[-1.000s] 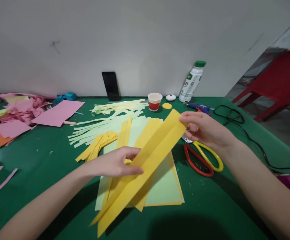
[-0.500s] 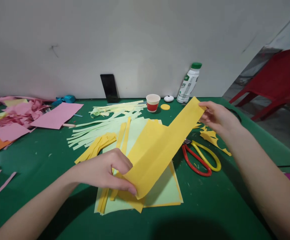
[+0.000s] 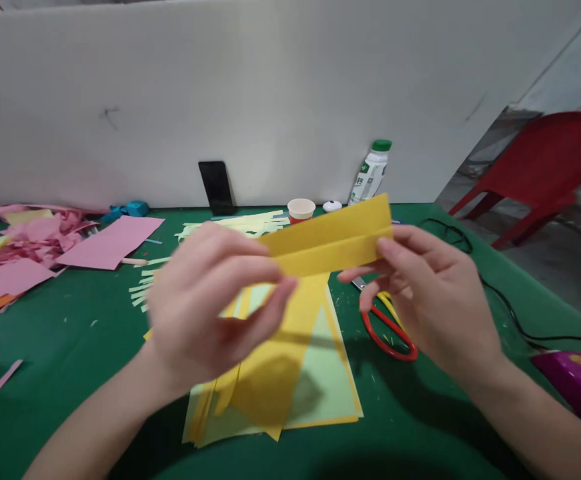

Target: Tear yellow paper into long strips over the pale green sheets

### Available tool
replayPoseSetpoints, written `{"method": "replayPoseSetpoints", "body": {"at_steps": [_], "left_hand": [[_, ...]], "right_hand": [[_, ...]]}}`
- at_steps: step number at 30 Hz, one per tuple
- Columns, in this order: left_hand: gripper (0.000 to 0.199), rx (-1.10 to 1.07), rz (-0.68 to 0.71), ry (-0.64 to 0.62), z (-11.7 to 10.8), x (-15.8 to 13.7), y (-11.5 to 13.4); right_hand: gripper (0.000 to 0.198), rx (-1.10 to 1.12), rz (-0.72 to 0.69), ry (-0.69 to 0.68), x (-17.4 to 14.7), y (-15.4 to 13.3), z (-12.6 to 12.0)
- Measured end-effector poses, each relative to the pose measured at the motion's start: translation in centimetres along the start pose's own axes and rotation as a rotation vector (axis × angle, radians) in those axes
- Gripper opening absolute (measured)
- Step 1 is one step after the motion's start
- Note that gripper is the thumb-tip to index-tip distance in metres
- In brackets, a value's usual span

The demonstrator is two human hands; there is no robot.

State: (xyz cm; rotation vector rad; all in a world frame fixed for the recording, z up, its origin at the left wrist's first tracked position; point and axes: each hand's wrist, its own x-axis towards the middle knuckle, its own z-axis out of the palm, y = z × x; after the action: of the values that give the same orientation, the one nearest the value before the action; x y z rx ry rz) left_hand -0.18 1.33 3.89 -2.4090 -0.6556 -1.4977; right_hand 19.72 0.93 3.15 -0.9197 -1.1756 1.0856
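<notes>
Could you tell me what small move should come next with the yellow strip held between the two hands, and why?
Probably run the right hand thumb along the fold to press it flat. The yellow strip is held in the air, pinched at one end by the left hand and at the other by the right, with a lengthwise crease showing but its halves not fully closed.

Both hands raised the yellow strip (image 3: 333, 237) (now folded shorter) off the pile.

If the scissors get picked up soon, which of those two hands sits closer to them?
Probably the right hand: it pinches the folded yellow strip directly above the scissors. The left hand holds the strip's other end, farther away.
</notes>
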Motion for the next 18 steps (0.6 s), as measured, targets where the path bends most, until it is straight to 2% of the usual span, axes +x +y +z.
{"method": "replayPoseSetpoints", "body": {"at_steps": [1,2,6,9,13,18], "left_hand": [[0.008,0.070,0.078,-0.018,0.8,0.7,0.4],[0.010,0.103,0.090,-0.056,1.4,1.2,0.7],[0.026,0.082,0.031,-0.120,2.9,1.4,0.8],[0.027,0.007,-0.007,-0.114,2.9,0.8,0.6],[0.019,-0.155,-0.028,-0.104,2.6,0.8,0.8],[0.016,-0.335,-0.116,-0.193,2.1,1.0,1.4]], "right_hand": [[0.008,-0.002,0.013,-0.065,-0.6,0.1,0.3],[0.008,-0.004,0.025,-0.112,-1.1,0.2,0.6],[0.003,-0.050,0.038,-0.139,-2.2,0.5,0.8],[0.007,-0.130,-0.007,-0.124,-2.4,0.4,0.8],[0.014,-0.193,-0.124,-0.133,-2.5,0.2,0.8],[0.028,-0.215,-0.244,-0.132,-2.5,0.0,0.8]]}}
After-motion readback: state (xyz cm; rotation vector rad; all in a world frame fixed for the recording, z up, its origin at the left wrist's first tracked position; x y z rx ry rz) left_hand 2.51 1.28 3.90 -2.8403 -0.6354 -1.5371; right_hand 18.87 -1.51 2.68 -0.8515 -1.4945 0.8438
